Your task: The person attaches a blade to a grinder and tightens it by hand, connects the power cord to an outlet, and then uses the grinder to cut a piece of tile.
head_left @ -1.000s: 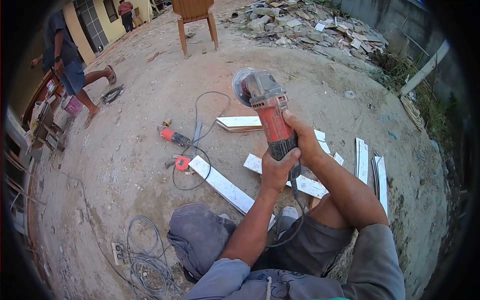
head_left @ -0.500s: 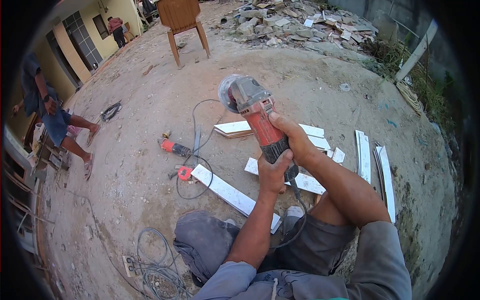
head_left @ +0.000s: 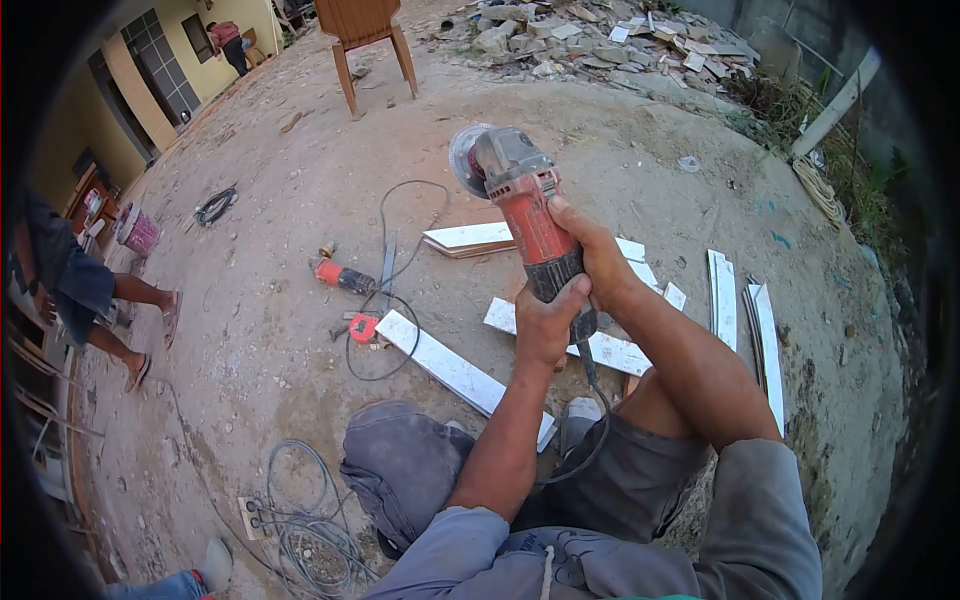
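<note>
A red and black angle grinder (head_left: 535, 220) is held up in front of me, its disc (head_left: 466, 160) at the upper left end. My left hand (head_left: 548, 322) is wrapped round the black rear of the handle. Higher on the body sits my right hand (head_left: 592, 248), gripping it with the thumb along the red casing. From the tool's rear a cord (head_left: 603, 400) hangs down past my knee. Beneath and beyond the grinder, white tile strips lie on the ground, among them a long strip (head_left: 465, 378) and a stack (head_left: 470, 238).
Another small grinder (head_left: 343, 277) and a red tape measure (head_left: 362, 327) lie left of the strips. Coiled cable (head_left: 318, 540) rests beside a socket block (head_left: 251, 517). A person (head_left: 85, 270) stands at left; another person's shoe (head_left: 216, 565) shows below. A brown chair (head_left: 357, 22) and rubble (head_left: 600, 45) are behind.
The person on the left has moved further toward the left edge and lower. A shoe and trouser leg have appeared at bottom left. Both hands still grip the grinder, which sits slightly higher in view.
</note>
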### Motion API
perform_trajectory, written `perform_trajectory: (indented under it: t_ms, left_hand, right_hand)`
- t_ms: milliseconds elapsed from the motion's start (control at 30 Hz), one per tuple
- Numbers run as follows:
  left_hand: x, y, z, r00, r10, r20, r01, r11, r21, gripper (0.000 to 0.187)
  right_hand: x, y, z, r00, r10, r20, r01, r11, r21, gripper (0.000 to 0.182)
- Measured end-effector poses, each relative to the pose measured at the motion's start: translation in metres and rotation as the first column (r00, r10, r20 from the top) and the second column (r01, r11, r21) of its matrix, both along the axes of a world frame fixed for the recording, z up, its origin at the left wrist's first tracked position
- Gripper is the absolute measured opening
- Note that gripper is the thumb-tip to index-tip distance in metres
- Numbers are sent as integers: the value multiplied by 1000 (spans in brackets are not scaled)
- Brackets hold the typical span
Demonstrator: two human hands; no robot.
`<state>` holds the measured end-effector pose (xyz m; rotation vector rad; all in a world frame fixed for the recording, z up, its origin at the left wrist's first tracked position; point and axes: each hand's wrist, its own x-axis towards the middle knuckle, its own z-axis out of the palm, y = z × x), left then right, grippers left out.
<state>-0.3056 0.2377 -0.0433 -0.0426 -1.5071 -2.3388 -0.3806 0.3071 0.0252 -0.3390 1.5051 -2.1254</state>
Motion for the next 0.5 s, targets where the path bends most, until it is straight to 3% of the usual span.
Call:
perform_trajectory:
  t_ms: [233,433,500]
  left_hand:
    - [-4,-2,7,1000,-28,-5,28,1000,-3,32]
    - [-14,-5,-5,998,-56,6,56,998,-10,32]
    - [-15,-6,-9,994,-107,32,107,994,8,37]
  right_hand:
    - [-5,-4,2,998,-35,-47,35,999,-4,48]
    - [-5,5,-3,988,-44,-148,57,995,84,53]
    - [-6,10,-8,993,-39,-111,59,981,184,63]
